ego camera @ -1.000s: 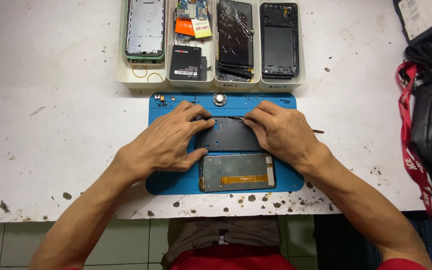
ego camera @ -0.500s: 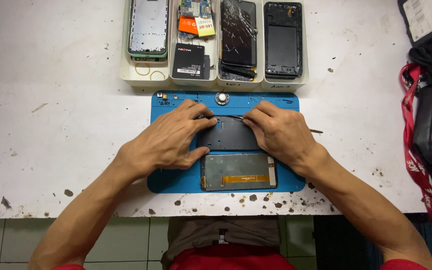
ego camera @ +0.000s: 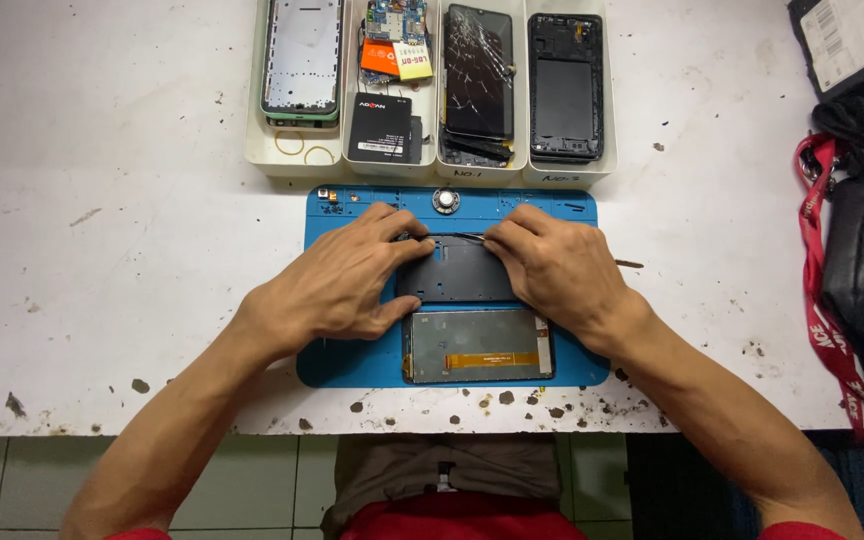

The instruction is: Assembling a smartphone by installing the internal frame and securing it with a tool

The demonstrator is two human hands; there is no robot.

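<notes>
Where the two hands meet on the blue work mat (ego camera: 352, 365), a dark phone frame (ego camera: 457, 272) lies flat, matte black and roughly rectangular with rounded corners. Its long axis runs left to right across the mat, parallel to the near table edge, and its left end sits under the person's left fingers while its right end disappears beneath the right hand. Just below it, touching or nearly so, lies a detached display panel (ego camera: 480, 346), back side up, grey and shiny with an orange flex ribbon running along its length; it too lies with its long side left to right.

The left hand (ego camera: 337, 285) presses down on the frame's left end, fingers curled over the top edge and thumb braced against the lower left corner. The right hand (ego camera: 557, 270) rests on the right end, its fingertips pinching a thin metal tool (ego camera: 467, 237) that lies along the frame's upper edge; both hands are closed on the work rather than spread.

Beyond the mat's far edge, a small round metal part (ego camera: 445, 200) sits on the mat, and a white divided tray (ego camera: 292, 155) holds a green-edged phone frame, a battery and circuit board, a phone with a cracked screen (ego camera: 478, 75) and a black housing. All rest on a scuffed white table (ego camera: 102, 250). A black bag with a red strap (ego camera: 827, 300) lies at the right.
</notes>
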